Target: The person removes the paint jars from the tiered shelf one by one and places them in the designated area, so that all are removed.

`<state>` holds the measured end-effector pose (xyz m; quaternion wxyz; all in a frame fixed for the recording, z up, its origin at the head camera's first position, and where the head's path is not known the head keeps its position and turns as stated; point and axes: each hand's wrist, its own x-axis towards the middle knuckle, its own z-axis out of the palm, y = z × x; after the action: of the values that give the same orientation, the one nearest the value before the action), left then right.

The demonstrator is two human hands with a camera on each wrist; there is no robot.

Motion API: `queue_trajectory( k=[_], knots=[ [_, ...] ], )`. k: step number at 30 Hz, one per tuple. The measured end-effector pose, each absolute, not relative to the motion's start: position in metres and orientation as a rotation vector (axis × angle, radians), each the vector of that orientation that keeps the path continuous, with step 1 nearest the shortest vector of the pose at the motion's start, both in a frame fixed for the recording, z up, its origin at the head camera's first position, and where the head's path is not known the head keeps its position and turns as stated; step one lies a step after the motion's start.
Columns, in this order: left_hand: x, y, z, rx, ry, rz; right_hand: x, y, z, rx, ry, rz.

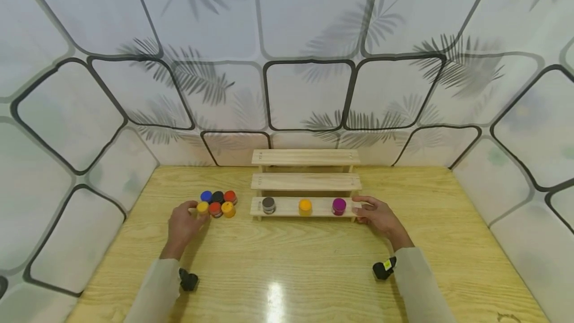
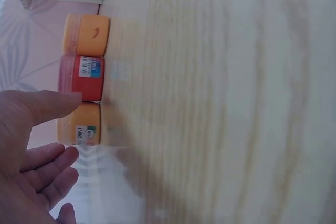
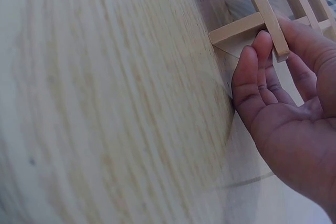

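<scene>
Lower left: left hand (image 1: 183,224) around round yellow plastic jar (image 1: 203,208), can't tell if squeezing. Lower right: right hand (image 1: 379,216) pinches pale wooden steps (image 1: 306,182).

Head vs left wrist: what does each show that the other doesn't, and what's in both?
Head only: right hand; back row of round blue-topped jar, round black-topped jar and round red-topped jar; round dark-grey-topped jar, round amber jar and round purple jar on the stepped light-wood stand.

Left wrist only: clear detail of the printed label on the round red front-row jar, and a reddish mark on the round orange jar.

Both: left hand, those two front-row jars, round yellow jar, part of the stand, wood-grain table.
</scene>
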<state>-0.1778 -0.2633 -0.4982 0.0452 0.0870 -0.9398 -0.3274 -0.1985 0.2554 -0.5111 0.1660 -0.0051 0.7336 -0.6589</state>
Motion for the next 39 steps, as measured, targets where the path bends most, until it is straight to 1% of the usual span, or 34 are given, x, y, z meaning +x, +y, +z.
queue_trajectory(
  k=[8,23,31,39],
  knots=[
    [-0.173,-0.262,-0.489,0.214,-2.872,-0.935,-0.2,0.255,-0.512,-0.019,2.098,-1.864],
    [-0.172,-0.23,-0.459,0.121,-2.811,-1.069,-0.2,0.256,-0.513,-0.02,2.089,-1.866],
    [-0.175,-0.204,-0.455,0.046,-2.746,-1.157,-0.199,0.255,-0.512,-0.012,2.071,-1.879],
    [-0.174,-0.18,-0.462,-0.057,-2.711,-1.201,-0.2,0.255,-0.513,-0.013,2.068,-1.895]
  ],
)
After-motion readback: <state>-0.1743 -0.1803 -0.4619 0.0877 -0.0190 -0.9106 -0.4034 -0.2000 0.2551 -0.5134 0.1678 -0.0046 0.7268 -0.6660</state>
